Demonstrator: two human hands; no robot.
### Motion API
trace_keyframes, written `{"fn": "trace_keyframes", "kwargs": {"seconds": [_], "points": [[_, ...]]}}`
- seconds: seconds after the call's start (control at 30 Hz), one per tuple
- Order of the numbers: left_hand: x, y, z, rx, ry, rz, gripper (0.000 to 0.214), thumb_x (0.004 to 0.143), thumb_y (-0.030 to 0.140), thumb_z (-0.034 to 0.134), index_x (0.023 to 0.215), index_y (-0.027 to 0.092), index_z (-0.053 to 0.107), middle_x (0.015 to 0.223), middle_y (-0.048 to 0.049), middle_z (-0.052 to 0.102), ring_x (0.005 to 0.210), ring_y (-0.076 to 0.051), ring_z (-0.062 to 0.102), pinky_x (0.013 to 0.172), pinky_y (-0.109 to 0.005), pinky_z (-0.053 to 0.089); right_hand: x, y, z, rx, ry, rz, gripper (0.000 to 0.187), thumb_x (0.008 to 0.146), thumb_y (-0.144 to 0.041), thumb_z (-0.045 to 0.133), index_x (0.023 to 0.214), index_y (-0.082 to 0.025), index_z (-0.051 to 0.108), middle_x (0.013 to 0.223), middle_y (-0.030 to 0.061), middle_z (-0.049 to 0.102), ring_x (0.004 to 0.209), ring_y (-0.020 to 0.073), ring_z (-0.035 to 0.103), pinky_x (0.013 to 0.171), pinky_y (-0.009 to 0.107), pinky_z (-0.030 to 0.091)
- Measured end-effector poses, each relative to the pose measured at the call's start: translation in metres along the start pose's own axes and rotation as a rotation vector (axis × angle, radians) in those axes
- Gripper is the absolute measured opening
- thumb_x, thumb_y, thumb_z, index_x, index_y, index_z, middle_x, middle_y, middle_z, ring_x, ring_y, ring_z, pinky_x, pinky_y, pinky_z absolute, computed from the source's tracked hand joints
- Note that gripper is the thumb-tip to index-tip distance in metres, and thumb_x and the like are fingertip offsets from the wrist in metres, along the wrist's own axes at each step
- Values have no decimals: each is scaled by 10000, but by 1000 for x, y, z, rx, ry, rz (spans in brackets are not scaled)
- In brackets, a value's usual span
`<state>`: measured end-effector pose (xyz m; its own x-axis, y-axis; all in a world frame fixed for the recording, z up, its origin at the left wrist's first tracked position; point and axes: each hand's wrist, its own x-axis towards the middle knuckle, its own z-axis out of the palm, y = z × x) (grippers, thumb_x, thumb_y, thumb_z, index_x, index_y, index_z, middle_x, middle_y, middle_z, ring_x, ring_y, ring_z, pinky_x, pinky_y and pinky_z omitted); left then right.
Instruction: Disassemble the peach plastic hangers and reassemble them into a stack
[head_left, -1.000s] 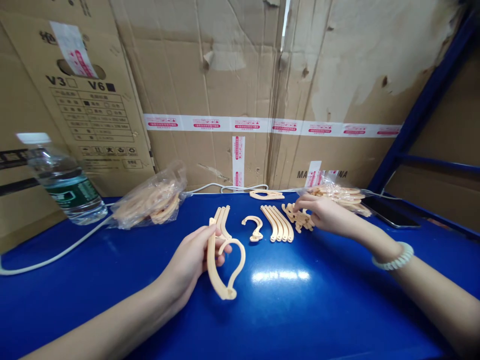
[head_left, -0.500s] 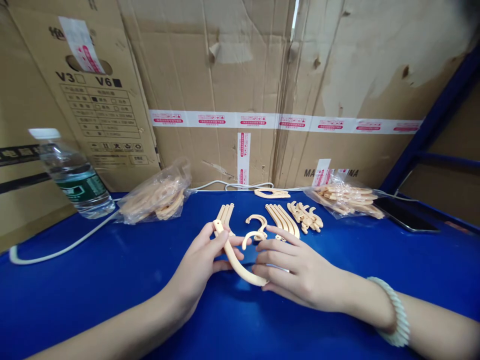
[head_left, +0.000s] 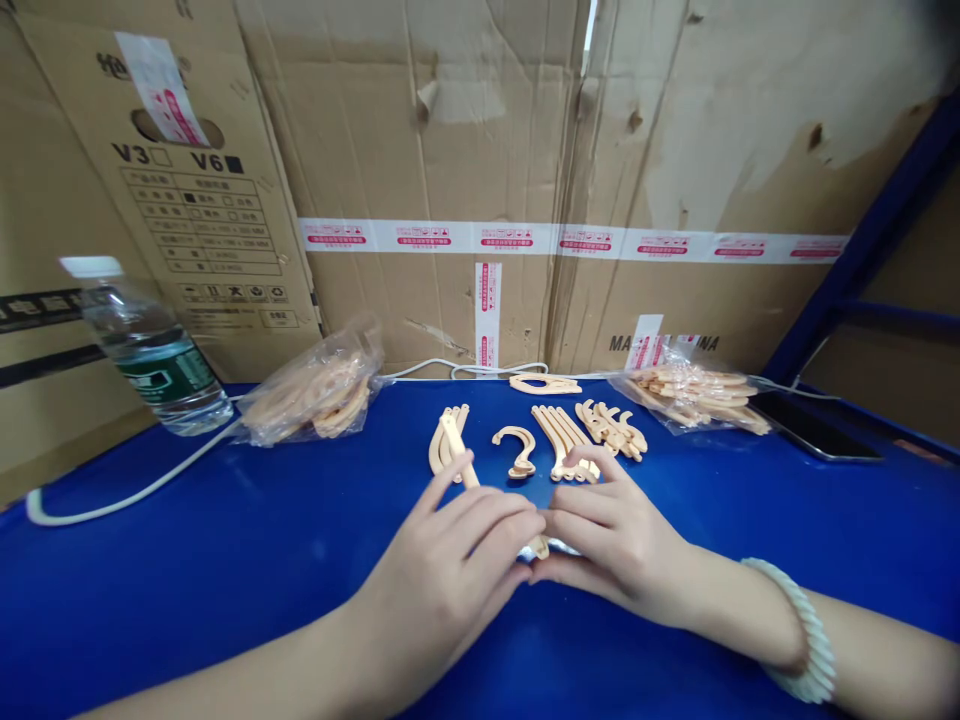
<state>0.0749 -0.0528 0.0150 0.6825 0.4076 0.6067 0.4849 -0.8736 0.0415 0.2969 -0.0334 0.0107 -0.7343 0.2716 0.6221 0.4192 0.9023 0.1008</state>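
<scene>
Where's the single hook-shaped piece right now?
In the head view the hook-shaped piece lies midway across the blue table, between the left strip bundle and the right strip bundle, just beyond the left hand and right hand.

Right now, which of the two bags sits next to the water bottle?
The left bag, just right of the bottle. The other bag lies far right, beside the phone.

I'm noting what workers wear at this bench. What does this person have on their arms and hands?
No sleeves and no gloves show: both arms are bare to the picture's edge. The left hand wears nothing. The right hand has a pale, ribbed bracelet around its wrist. No rings or watch can be seen.
</scene>
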Motion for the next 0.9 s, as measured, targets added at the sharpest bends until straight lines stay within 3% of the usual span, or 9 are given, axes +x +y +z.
{"fn": "trace_keyframes", "kwargs": {"seconds": [0.1, 0.2, 0.33, 0.43, 0.57, 0.73, 0.9], "points": [[0, 4, 5, -41, 15, -27, 132, 949, 89, 469, 1033, 173, 525, 929, -29, 692, 840, -170, 647, 980, -381, 405, 1, -4, -1, -41, 10, -48, 314, 1019, -346, 441, 910, -128, 638, 649, -21, 574, 539, 106, 480, 1010, 400, 325], [0, 4, 7, -43, 14, -39, 104, 955, 101, 457, 934, 174, 528, 847, -28, 667, 774, -181, 618, 832, -349, 462, 3, -6, -4, -63, 33, -60, 306, 1019, -339, 448, 982, -106, 643, 639, -26, 570, 539, 104, 476, 1008, 401, 328], [0, 2, 9, 57, -37, -22, 139, 970, 131, 411, 883, 167, 514, 818, -49, 644, 724, -204, 600, 712, -355, 452, 5, -8, -6, -103, 66, -41, 311, 1007, -365, 478, 923, -128, 661, 607, -37, 552, 545, 104, 486, 993, 412, 310], [-2, 2, 11, 84, -155, -24, 152, 962, 134, 388, 858, 178, 490, 791, -35, 627, 677, -201, 581, 679, -353, 426, 5, -9, -6, -124, 73, -62, 297, 990, -368, 512, 872, -145, 668, 582, -40, 535, 566, 119, 487, 967, 417, 313], [-3, 2, 11, 25, -269, -73, 175, 961, 130, 383, 817, 197, 457, 749, -5, 611, 616, -183, 547, 616, -322, 373, 3, -7, -3, -4, 52, -27, 304, 984, -392, 516, 864, -152, 660, 612, -26, 544, 603, 129, 493, 906, 390, 338], [-3, 3, 8, -64, -209, -117, 194, 963, 115, 375, 808, 195, 460, 722, 7, 609, 587, -161, 510, 603, -294, 355, 1, -3, 1, 210, 63, 108, 272, 919, -447, 615, 862, -184, 661, 628, -37, 546, 603, 118, 508, 820, 333, 357], [-3, 2, 9, -50, -114, -99, 205, 948, 103, 372, 822, 176, 516, 703, -14, 614, 587, -170, 491, 603, -302, 356, 2, -6, 3, 264, 92, 152, 225, 874, -412, 686, 868, -187, 680, 633, -32, 552, 617, 127, 513, 722, 309, 349]]}}
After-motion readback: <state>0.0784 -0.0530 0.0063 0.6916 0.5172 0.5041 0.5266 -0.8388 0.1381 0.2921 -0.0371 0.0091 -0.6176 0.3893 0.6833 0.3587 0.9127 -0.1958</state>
